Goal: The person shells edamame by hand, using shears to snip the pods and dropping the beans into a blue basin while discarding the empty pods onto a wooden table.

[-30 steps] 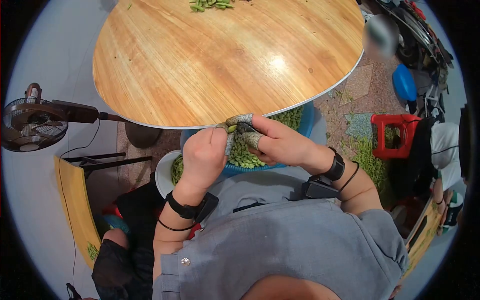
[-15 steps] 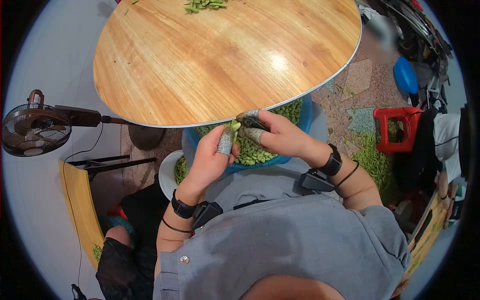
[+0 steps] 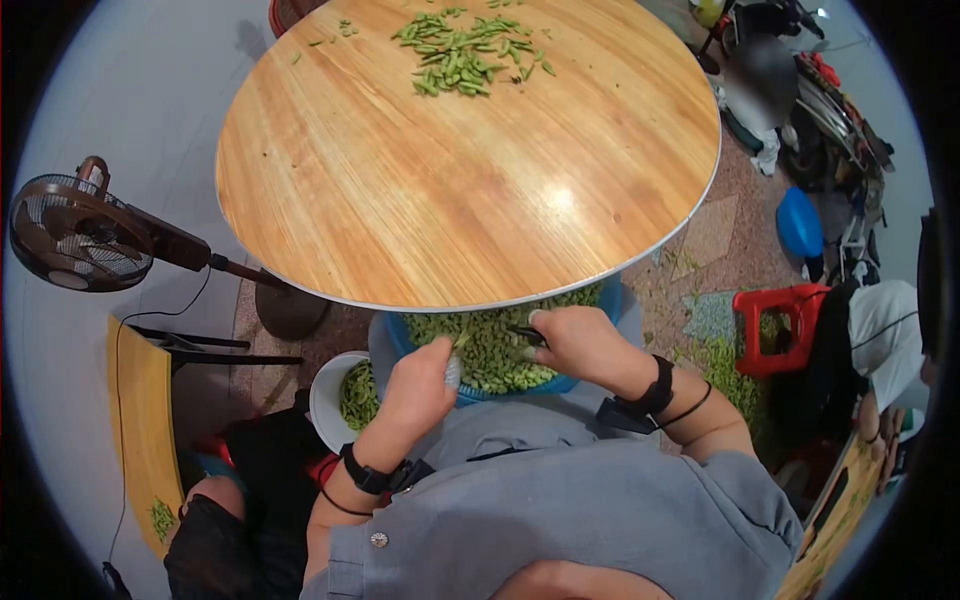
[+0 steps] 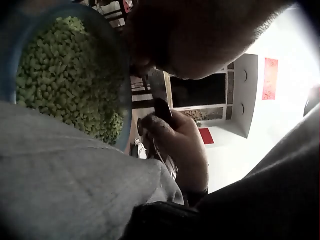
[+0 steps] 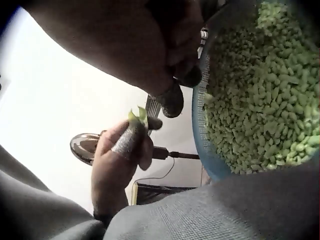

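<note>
Over a blue basin [image 3: 628, 318] of green shelled beans [image 3: 490, 345], the two hands are apart. Between thumb and fingers, the left hand [image 3: 418, 392] pinches a split green pod [image 5: 137, 116], clearest in the right wrist view, where this hand [image 5: 117, 162] has a grey wrap on its thumb. The right hand [image 3: 588, 348] grips a small dark tool [image 3: 524, 332] that points toward the left. In the left wrist view the right hand [image 4: 182, 150] is curled around that dark tool [image 4: 163, 111]; the tool's exact kind cannot be told.
A round wooden table [image 3: 470, 210] overhangs the basin's far side, with green pods [image 3: 460, 60] on it. A white bucket [image 3: 325, 405] of pods stands left of the basin. Beyond are a fan [image 3: 85, 235], a red stool [image 3: 780, 330] and green scraps [image 3: 730, 375] on the floor.
The hands, together near the table's edge before, have moved apart, and the pod has left the tool. The head view has tilted up, bringing more of the table and its pods into sight.
</note>
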Available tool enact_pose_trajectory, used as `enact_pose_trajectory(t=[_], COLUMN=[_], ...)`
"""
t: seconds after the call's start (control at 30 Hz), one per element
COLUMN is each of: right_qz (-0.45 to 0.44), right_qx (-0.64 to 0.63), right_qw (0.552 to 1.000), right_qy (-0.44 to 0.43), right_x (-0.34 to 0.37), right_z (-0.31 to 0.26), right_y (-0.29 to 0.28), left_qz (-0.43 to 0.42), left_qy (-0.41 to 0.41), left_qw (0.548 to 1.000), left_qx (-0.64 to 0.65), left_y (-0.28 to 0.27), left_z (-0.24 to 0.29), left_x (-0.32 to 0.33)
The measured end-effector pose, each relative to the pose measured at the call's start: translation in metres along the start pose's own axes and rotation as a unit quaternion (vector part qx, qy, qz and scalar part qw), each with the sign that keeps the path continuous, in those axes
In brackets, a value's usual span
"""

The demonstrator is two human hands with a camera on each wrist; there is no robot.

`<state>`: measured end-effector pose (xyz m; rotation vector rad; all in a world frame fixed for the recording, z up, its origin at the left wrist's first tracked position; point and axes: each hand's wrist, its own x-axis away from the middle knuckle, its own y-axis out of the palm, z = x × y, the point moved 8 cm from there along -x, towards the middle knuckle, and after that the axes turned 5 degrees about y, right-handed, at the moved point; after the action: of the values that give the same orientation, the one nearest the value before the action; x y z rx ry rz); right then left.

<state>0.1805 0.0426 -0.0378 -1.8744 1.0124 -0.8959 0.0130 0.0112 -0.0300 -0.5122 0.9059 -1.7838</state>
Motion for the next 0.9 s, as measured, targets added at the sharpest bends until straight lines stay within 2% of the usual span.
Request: enact_pose_trajectory(t=[0.07,0.1,0.13,0.17,0.2,0.27,0.3,0.37,0.4,0.5,0.6,0.67,0.73,0.8,0.87,0.9], right_qz=[-0.006,0.022,0.024,0.066,0.108,0.17,0.202,0.263,0.293,0.292,0.281,0.302,0.288,0.196,0.166,0.15], right_qx=[-0.002,-0.037,-0.032,-0.04,-0.049,-0.003,0.016,0.038,0.04,0.088,0.147,0.217,0.259,0.208,0.207,0.204], right_qw=[0.999,0.997,0.997,0.994,0.99,0.98,0.971,0.952,0.942,0.931,0.925,0.924,0.922,0.952,0.954,0.961], right_qy=[-0.041,-0.059,-0.062,-0.072,-0.081,-0.108,-0.126,-0.151,-0.158,-0.202,-0.207,-0.094,0.031,0.11,0.138,0.108], right_x=[-0.002,-0.006,-0.014,-0.024,-0.035,-0.066,-0.087,-0.132,-0.156,-0.241,-0.309,-0.35,-0.384,-0.394,-0.382,-0.377], right_z=[-0.002,-0.004,-0.006,-0.008,-0.009,-0.016,-0.02,-0.029,-0.036,-0.05,-0.05,-0.028,0.009,0.038,0.043,0.047], right_y=[-0.012,-0.027,-0.039,-0.059,-0.079,-0.111,-0.125,-0.142,-0.147,-0.124,-0.117,-0.144,-0.164,-0.167,-0.167,-0.16], left_qz=[-0.016,-0.01,-0.021,-0.033,-0.027,-0.023,-0.018,-0.002,0.0,-0.067,-0.08,-0.076,-0.099,-0.095,-0.091,-0.088], left_qy=[-0.055,-0.053,-0.087,-0.121,-0.118,-0.23,-0.227,-0.286,-0.285,-0.279,-0.292,-0.299,-0.351,-0.331,-0.307,-0.301], left_qw=[0.998,0.998,0.993,0.985,0.985,0.952,0.953,0.934,0.935,0.943,0.946,0.946,0.923,0.932,0.942,0.946], left_qx=[-0.022,-0.021,-0.072,-0.122,-0.122,-0.204,-0.202,-0.214,-0.212,-0.169,-0.117,-0.1,-0.126,-0.115,-0.101,-0.083], left_y=[-0.004,-0.007,-0.01,-0.011,-0.012,-0.016,-0.02,-0.034,-0.029,-0.006,0.01,0.016,0.021,0.029,0.036,0.039], left_z=[-0.022,-0.031,-0.048,-0.066,-0.082,-0.127,-0.126,-0.132,-0.141,-0.156,-0.171,-0.181,-0.193,-0.2,-0.207,-0.209], left_x=[0.014,0.022,0.032,0.043,0.054,0.078,0.078,0.085,0.087,0.088,0.095,0.101,0.114,0.124,0.125,0.122])
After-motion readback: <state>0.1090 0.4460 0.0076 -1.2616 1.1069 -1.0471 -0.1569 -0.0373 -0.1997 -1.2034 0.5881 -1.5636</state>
